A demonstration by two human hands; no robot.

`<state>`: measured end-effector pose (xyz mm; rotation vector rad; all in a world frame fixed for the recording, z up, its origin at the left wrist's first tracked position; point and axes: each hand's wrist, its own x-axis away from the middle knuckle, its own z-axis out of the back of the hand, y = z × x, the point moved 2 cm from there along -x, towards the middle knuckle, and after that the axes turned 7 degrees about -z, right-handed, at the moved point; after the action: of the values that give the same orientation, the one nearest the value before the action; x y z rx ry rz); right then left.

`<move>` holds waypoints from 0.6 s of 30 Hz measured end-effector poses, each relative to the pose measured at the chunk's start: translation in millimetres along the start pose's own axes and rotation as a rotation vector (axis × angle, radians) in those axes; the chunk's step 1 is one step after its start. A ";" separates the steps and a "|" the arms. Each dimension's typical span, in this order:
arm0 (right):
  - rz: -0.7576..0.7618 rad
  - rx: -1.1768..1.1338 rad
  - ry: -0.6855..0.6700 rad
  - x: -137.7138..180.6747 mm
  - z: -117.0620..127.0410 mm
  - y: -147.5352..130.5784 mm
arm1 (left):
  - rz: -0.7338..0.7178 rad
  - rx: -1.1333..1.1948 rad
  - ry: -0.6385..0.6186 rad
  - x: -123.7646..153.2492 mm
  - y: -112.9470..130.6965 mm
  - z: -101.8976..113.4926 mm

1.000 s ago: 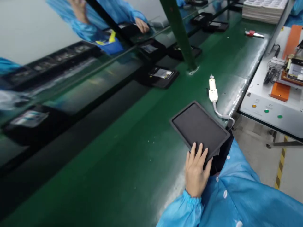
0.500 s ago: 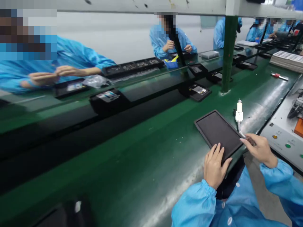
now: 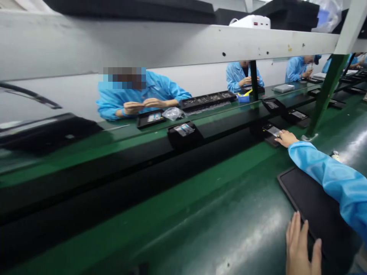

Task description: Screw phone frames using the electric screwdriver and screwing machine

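My right hand (image 3: 287, 139) reaches far across the green bench, its fingers closed at the near right edge of a small black tray (image 3: 271, 142). In that tray lies a flat device (image 3: 272, 130) with a silvery label, partly covered by my fingertips. My left hand (image 3: 299, 246) has its fingers spread and holds nothing; they rest at the left rim of a larger black rimmed tray (image 3: 312, 198). My right sleeve passes over this larger tray and hides part of it. A white cable-ended tool (image 3: 335, 156) shows only its tip behind the sleeve.
A dark belt (image 3: 137, 168) runs along the bench, carrying black trays with devices, one (image 3: 185, 131) near its middle. A green post (image 3: 327, 95) stands beyond my right forearm. Overhead runs a white shelf beam (image 3: 172, 46). Co-workers in blue sit opposite.
My right hand has left the tool's cable and stretched forward to the small tray at the belt. My left hand stays beside the larger tray. The view has swung left and up.
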<state>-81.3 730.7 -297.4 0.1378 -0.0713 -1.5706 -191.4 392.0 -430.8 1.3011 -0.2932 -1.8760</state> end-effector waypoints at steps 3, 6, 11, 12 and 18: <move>-0.051 0.036 -0.027 -36.0 -21.3 -6.9 | -0.005 0.028 0.111 7.6 -2.1 -12.1; -0.052 0.080 -0.049 -54.9 -35.8 -4.0 | 0.060 0.047 0.267 8.3 2.9 -25.9; -0.039 0.143 -0.058 -64.4 -34.7 4.2 | 0.197 0.109 0.596 2.0 12.1 -46.3; -0.047 0.150 -0.059 -64.5 -32.9 3.4 | 0.203 0.116 0.612 0.8 12.5 -48.6; 0.010 0.139 -0.095 -61.2 -32.7 -20.5 | 0.123 0.047 0.456 2.1 4.9 -33.3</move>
<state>-97.3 793.3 -329.8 0.1719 -0.2554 -1.5617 -160.6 395.6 -443.9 1.6574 -0.1722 -1.4282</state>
